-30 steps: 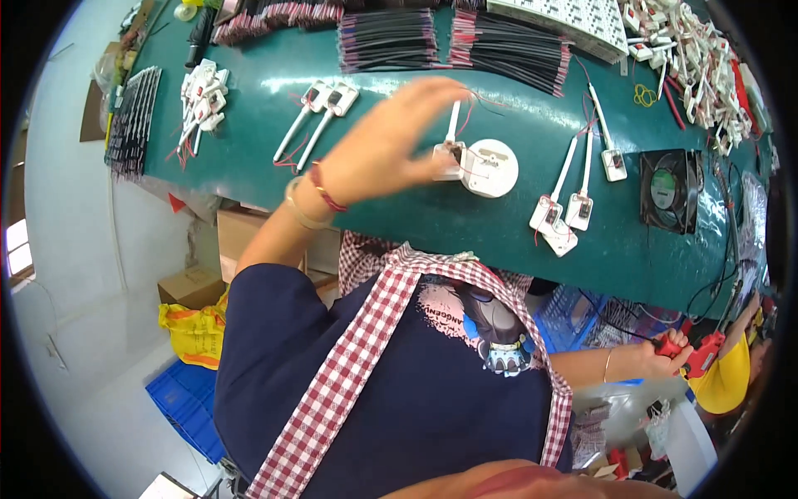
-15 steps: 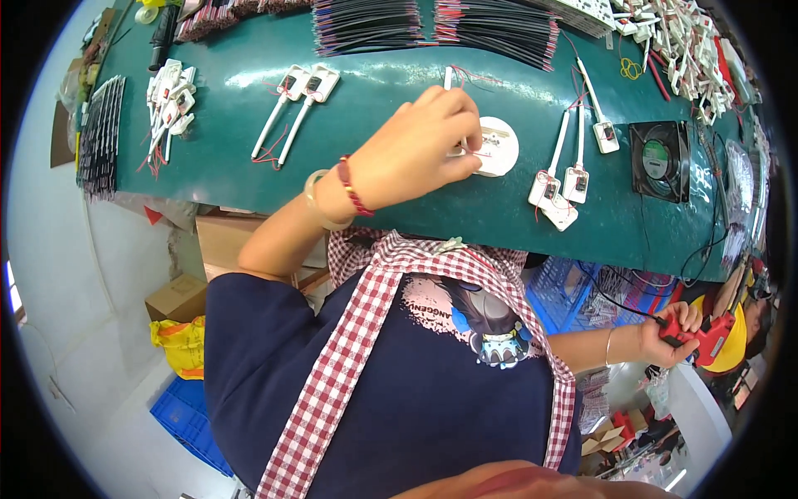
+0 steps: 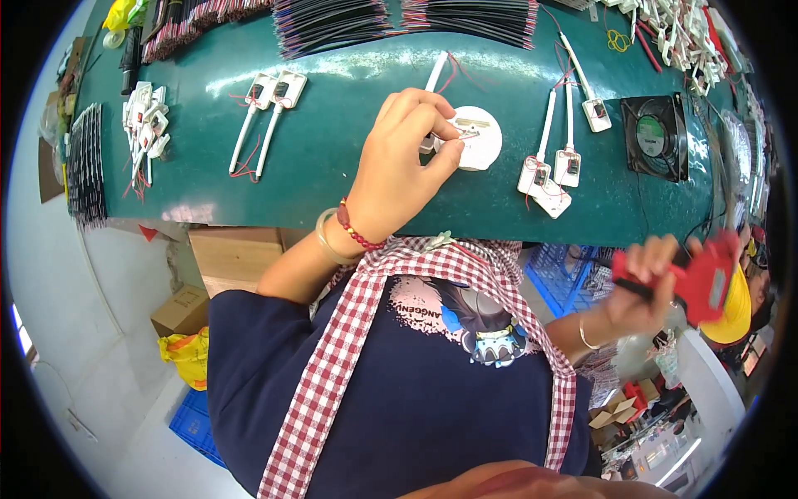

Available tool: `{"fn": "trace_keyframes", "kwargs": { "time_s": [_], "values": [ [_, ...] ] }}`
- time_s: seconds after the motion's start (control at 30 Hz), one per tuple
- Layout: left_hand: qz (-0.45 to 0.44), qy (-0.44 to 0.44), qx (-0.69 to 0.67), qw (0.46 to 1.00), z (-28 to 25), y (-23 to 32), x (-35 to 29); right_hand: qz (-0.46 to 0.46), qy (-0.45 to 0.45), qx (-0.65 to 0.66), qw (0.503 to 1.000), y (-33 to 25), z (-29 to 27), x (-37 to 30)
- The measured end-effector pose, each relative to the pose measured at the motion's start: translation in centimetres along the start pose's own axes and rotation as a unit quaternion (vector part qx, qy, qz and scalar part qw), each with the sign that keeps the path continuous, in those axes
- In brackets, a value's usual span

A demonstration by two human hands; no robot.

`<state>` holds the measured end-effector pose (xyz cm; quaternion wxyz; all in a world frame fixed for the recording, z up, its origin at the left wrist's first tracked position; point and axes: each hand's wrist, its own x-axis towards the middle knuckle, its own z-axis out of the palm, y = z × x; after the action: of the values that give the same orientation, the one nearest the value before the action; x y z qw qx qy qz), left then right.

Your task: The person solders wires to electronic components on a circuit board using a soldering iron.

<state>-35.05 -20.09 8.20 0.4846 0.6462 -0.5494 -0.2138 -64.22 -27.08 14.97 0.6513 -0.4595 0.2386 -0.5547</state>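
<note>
My left hand [image 3: 403,158] reaches over the bench with thumb and forefinger pinched together on what looks like a thin wire [image 3: 470,135]. Beneath its fingertips lies a round white disc [image 3: 485,150] with small parts on top. A white rod [image 3: 436,71] with red wires sticks out beyond the hand; the piece it belongs to is mostly covered by my fingers. My right hand [image 3: 644,283], blurred by motion, is wrapped round a red, corded, gun-shaped tool that looks like a soldering gun [image 3: 709,279], held off the bench's front edge at the right.
White rod-and-housing pieces lie left [image 3: 283,91] and right [image 3: 568,166] of the disc. A black fan [image 3: 655,137] stands at the right. Bundles of black wires [image 3: 332,25] line the back of the green bench [image 3: 332,183]. Blue crates [image 3: 553,274] sit below its edge.
My right hand has brought the red soldering gun up and inward, toward the bench. My left hand stays at the disc, its fingers slightly shifted. The whole view has moved a little.
</note>
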Motion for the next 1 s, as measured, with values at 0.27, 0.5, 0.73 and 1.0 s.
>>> {"fn": "trace_keyframes", "kwargs": {
  "time_s": [0.27, 0.5, 0.73, 1.0],
  "values": [
    [0.028, 0.068, 0.087, 0.993, 1.3, 1.5, -1.1, 0.143, -0.057, -0.065, 0.986, 11.1, 7.2, 2.2],
    [0.045, 0.061, 0.114, 0.991, 1.7, 1.5, -0.6, 0.182, -0.1, -0.146, 0.967, 12.4, 7.1, 1.3],
    [0.041, 0.038, 0.15, 0.987, 1.5, 2.2, 0.0, 0.159, -0.055, -0.126, 0.978, 13.1, 8.1, -1.0],
    [0.065, 0.068, 0.201, 0.975, 1.6, 1.7, 0.3, 0.132, -0.061, -0.146, 0.978, 13.2, 7.9, -1.2]
  ]
}}
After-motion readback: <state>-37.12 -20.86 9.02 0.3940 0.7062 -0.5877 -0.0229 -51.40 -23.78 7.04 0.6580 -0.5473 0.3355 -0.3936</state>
